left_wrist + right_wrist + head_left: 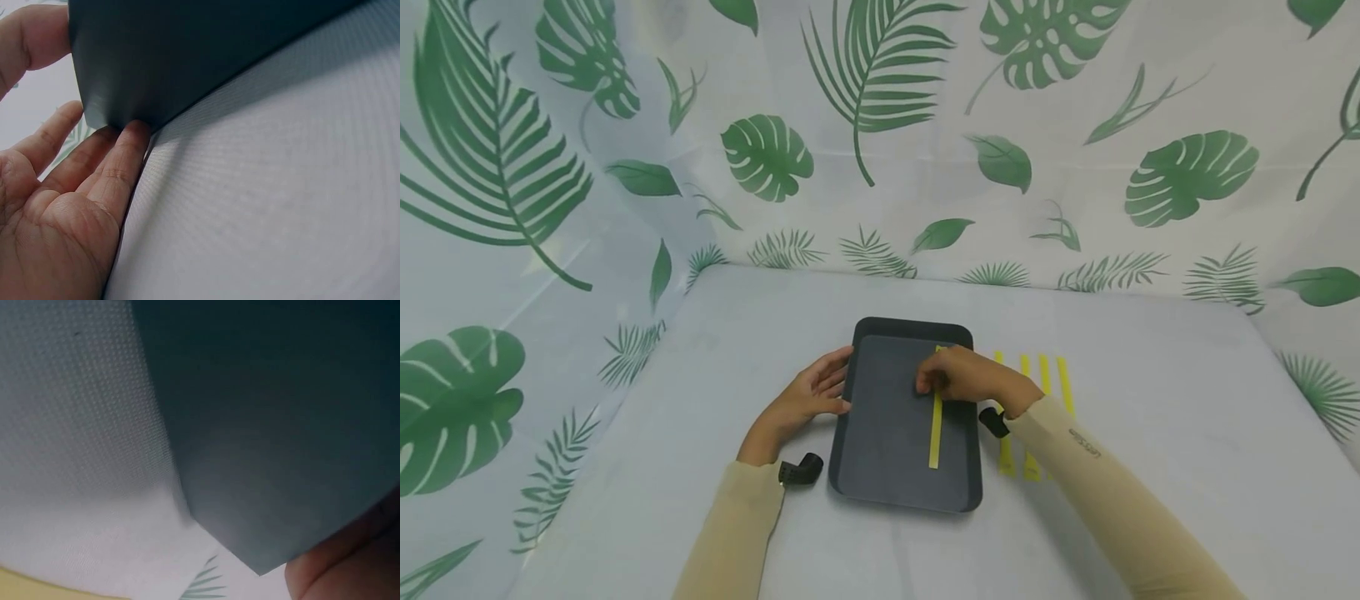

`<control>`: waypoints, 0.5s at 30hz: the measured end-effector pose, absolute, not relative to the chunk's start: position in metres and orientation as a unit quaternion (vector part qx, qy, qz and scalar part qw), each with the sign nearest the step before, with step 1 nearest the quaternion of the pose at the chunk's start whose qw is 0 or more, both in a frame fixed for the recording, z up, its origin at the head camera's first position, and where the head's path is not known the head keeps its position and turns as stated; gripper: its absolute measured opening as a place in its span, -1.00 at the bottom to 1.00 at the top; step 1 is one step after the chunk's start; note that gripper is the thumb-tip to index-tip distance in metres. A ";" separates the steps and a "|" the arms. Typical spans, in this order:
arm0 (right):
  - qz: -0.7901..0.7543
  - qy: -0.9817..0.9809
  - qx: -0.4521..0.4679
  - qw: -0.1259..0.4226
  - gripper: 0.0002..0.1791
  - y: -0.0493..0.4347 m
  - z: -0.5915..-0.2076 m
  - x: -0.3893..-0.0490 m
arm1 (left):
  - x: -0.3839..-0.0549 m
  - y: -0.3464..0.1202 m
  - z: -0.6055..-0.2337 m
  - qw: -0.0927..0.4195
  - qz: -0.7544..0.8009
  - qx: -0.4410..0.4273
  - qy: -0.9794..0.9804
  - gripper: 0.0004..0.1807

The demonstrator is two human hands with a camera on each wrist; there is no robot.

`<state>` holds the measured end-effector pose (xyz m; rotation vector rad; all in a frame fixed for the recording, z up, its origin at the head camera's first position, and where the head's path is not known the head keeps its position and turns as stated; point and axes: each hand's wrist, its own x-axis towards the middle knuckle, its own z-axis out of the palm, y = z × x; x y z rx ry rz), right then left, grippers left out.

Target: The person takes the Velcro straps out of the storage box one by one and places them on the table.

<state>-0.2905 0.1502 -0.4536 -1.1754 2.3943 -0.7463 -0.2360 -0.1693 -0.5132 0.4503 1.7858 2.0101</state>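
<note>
A dark grey rectangular tray (887, 492) lies on the white-covered table, its long sides running away from me. At its left side, my left hand (808, 392) touches the outer wall with thumb and fingertips, the fingers fairly straight. The left wrist view shows those fingertips (134, 131) low against the tray wall (156, 69). Over the tray's right half, my right hand (962, 375) pinches a narrow yellow strip (936, 433) with curled fingers. The strip lies lengthwise inside the tray, its middle hidden by the hand. The tray wall (262, 456) fills much of the right wrist view.
Several more yellow strips (1064, 383) lie side by side just right of the tray, partly covered by my right forearm. Some have wider near ends. A leaf-patterned cloth (925, 167) hangs behind the table (1150, 417) and along its sides.
</note>
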 end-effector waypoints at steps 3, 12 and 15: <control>-0.254 0.858 -0.409 0.180 -0.63 0.149 -0.453 -0.291 | -0.237 -0.169 -0.513 0.204 0.722 0.164 0.640 0.10; -0.251 0.860 -0.403 0.189 -0.66 0.149 -0.451 -0.289 | -0.237 -0.168 -0.514 0.204 0.723 0.170 0.638 0.10; -0.256 0.857 -0.404 0.192 -0.69 0.149 -0.451 -0.289 | -0.236 -0.169 -0.515 0.205 0.723 0.168 0.638 0.10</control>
